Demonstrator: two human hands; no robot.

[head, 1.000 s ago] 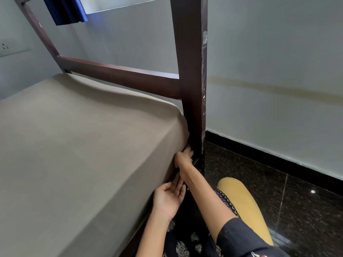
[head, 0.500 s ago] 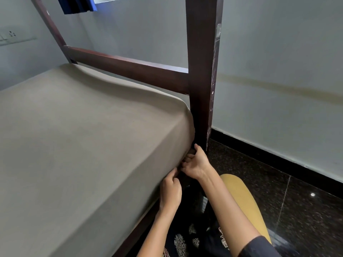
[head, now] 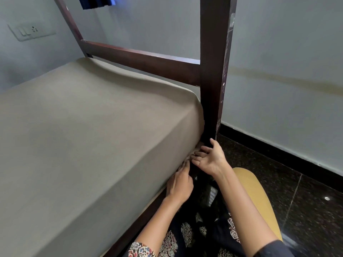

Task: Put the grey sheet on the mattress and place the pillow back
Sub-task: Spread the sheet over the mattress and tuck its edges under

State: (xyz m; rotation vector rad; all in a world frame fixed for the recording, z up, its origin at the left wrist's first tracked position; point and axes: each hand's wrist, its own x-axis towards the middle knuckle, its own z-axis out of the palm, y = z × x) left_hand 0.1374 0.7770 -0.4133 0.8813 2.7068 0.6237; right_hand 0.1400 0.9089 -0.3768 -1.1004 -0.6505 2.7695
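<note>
The grey sheet (head: pixel 83 130) lies smooth over the mattress and hangs down its near side. Both hands work at its lower corner beside the dark wooden bedpost (head: pixel 213 71). My left hand (head: pixel 179 184) presses against the sheet's bottom edge where mattress meets frame, its fingertips hidden in the fabric fold. My right hand (head: pixel 209 158) is just above it with fingers spread, the fingertips touching the bunched corner of the sheet next to the post. No pillow is in view.
A wooden rail (head: pixel 141 62) joins the two bedposts at the bed's end, close to the grey wall. A switch plate (head: pixel 30 31) sits on the left wall. My knee in yellow cloth (head: pixel 254 191) rests on the dark polished floor (head: pixel 306 182).
The view has shifted lower and closer. My right hand came off the post side and spread its fingers at the sheet's corner; my left hand rose to the sheet's bottom edge.
</note>
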